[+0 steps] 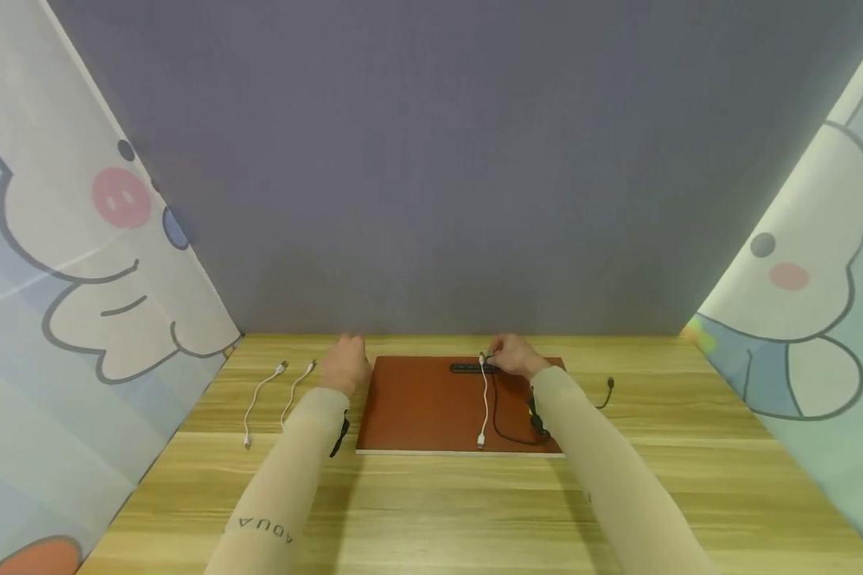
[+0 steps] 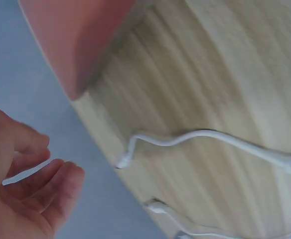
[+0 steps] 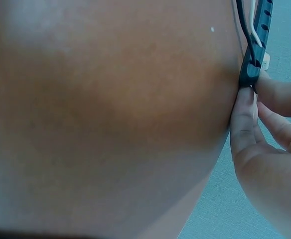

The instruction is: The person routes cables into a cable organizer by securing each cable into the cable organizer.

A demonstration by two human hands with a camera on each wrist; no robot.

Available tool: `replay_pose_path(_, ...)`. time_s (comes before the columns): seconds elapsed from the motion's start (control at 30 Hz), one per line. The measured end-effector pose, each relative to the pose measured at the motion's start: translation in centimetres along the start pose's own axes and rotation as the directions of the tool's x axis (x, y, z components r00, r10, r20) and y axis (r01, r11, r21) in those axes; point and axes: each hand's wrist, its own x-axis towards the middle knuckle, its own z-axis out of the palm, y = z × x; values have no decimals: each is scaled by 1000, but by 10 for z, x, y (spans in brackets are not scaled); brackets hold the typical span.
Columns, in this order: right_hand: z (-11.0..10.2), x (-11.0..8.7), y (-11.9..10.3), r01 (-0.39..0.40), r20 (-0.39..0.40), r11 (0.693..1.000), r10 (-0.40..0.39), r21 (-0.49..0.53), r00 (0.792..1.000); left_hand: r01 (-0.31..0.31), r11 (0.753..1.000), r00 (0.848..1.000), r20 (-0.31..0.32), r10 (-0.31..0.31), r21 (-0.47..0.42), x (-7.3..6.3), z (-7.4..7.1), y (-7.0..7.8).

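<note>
Right hand [image 1: 516, 357] at cable holder [image 1: 463, 369], red board [image 1: 420, 407] beneath, grip unclear

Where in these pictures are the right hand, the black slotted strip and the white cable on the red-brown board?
Right hand [image 1: 516, 356]: head view, back of the hand.
Black slotted strip [image 1: 466, 369]: head view, its long bar.
White cable [image 1: 486, 405]: head view, middle of its cord.

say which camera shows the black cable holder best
Right wrist: the black cable holder appears large, its notches distinct, though cut off above. Head shows it small, partly covered; left wrist doesn't show it.
</note>
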Motion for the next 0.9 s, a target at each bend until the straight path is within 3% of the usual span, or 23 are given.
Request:
replay_pose_path(0.13,1,2,1,8,-8,1000,-8,-21,1000,24,1000,1000,14,-24,-13,0,5,-13)
replay_pose_path(0.23,3,4,2,-1,-24,1000,1,-28,1000,50,999,996,75,-49,-5,-2,7,-19)
replay_pose_path(0.4,4,3,2,4,-42,999,-5,-33,999,106,994,971,212,-112,39,-6,6,-25)
replay_pose_path(0.5,4,2,1,0,-40,1000,-1,-29,999,88,993,963,250,-106,80,-7,6,-27)
replay_pose_path(0.7,5,3,1,-9,-44,1000,8,-24,999,27,997,973,229,-44,78,-7,11,-30)
replay_pose_path(0.9,4,3,0,-8,-45,1000,6,-26,999,39,999,986,160,-41,16,-1,18,-34)
